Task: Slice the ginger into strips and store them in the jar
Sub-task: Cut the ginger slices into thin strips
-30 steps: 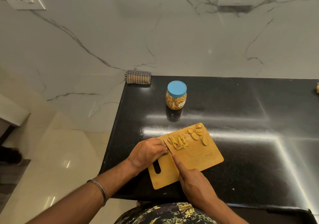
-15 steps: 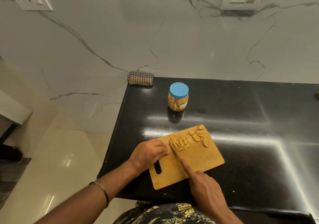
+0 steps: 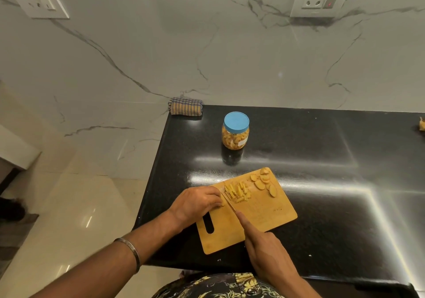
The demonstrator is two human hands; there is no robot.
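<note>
The risk here is to the fingertips: the left hand (image 3: 196,202) is curled knuckles-down on the wooden cutting board (image 3: 264,215), pinning what looks like a small piece of ginger that is mostly hidden under the fingers, and the knife (image 3: 227,200) blade stands right against those fingers. The right hand (image 3: 268,249) is wrapped round the knife handle with the index finger laid out along the spine, so a slip on such a small piece could send the edge into the left knuckles. The cut ginger strips (image 3: 236,190) lie in a loose heap just beyond the blade, and a few uncut ginger slices (image 3: 263,181) sit near the board's far corner, close enough to the edge that a nudge might push them onto the black countertop (image 3: 322,159). The jar (image 3: 235,131) stands behind the board, well apart, with its blue lid (image 3: 236,121) on, already holding yellowish pieces.
</note>
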